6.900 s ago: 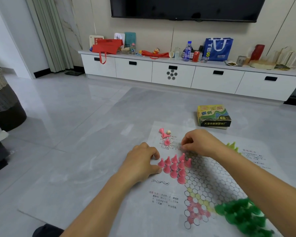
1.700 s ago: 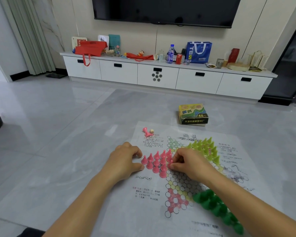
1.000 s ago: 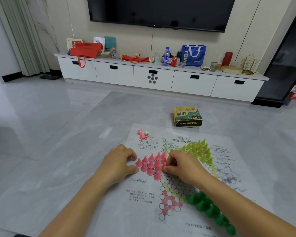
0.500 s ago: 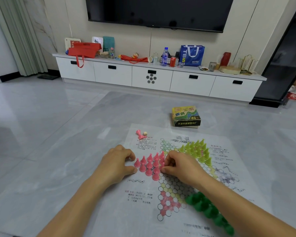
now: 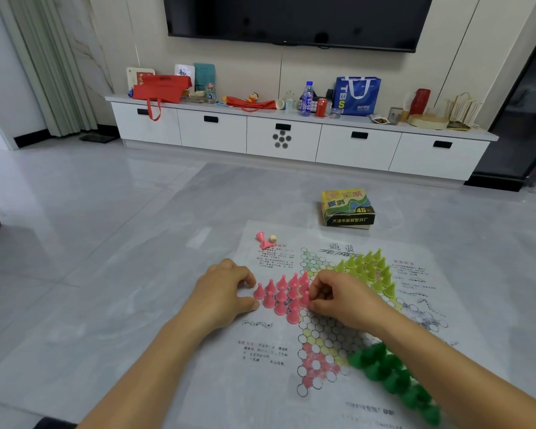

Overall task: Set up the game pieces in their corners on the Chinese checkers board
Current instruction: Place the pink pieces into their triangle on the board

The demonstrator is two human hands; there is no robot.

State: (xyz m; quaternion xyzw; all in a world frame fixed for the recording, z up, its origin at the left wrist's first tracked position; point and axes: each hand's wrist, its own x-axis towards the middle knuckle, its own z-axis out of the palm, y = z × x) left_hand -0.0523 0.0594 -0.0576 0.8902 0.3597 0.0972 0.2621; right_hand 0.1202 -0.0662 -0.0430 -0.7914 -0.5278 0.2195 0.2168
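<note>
Crowding is raising a topple risk — the right hand (image 5: 344, 300) is pinching one of the pink pieces (image 5: 280, 295) in the board's (image 5: 260, 342) 10 o'clock corner, the left hand (image 5: 220, 292) is curling at their 9 o'clock, its hold unclear — so any nudge is threatening the neighbours.

Right hand (image 5: 344, 300) pinches a pink piece (image 5: 304, 296); left hand (image 5: 222, 292) rests beside.

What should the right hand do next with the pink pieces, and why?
Probably set its piece down straight and let go: the right hand pinches a pink piece at the edge of the pink triangle, which looks nearly full.
</note>
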